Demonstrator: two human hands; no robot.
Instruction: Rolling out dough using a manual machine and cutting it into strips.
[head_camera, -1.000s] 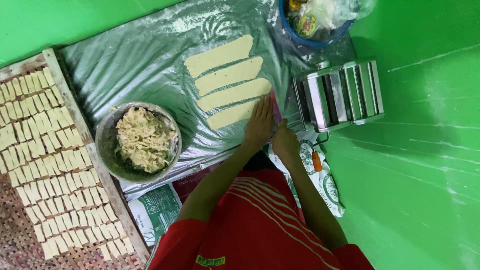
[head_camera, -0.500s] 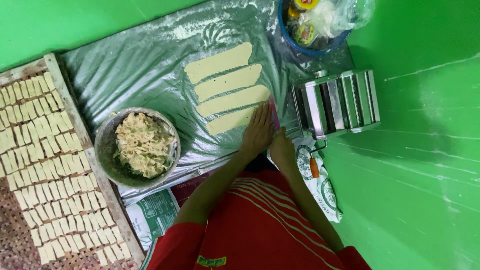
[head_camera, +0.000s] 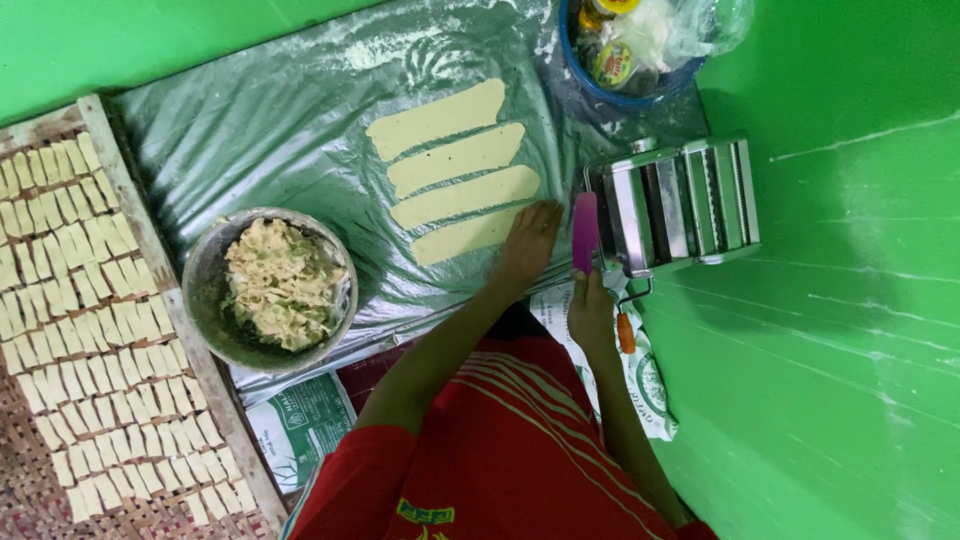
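Four flat pale dough strips (head_camera: 455, 160) lie side by side on a floured clear plastic sheet (head_camera: 280, 130). My left hand (head_camera: 530, 245) rests flat on the right end of the nearest strip (head_camera: 455, 238). My right hand (head_camera: 592, 312) is just to its right and holds a flat magenta scraper-like tool (head_camera: 585, 232) upright, close to the metal pasta roller machine (head_camera: 675, 205). My red shirt fills the bottom of the view.
A metal bowl (head_camera: 205, 300) of shredded dough sits at the sheet's left edge. A woven tray (head_camera: 30, 500) on the far left holds several small cut dough pieces. A blue bowl (head_camera: 625, 100) with packets stands at the top. The floor (head_camera: 850, 380) is green.
My right hand has left the strip's end, moved right toward the machine, and now holds the magenta tool. My left hand stays on the nearest strip.
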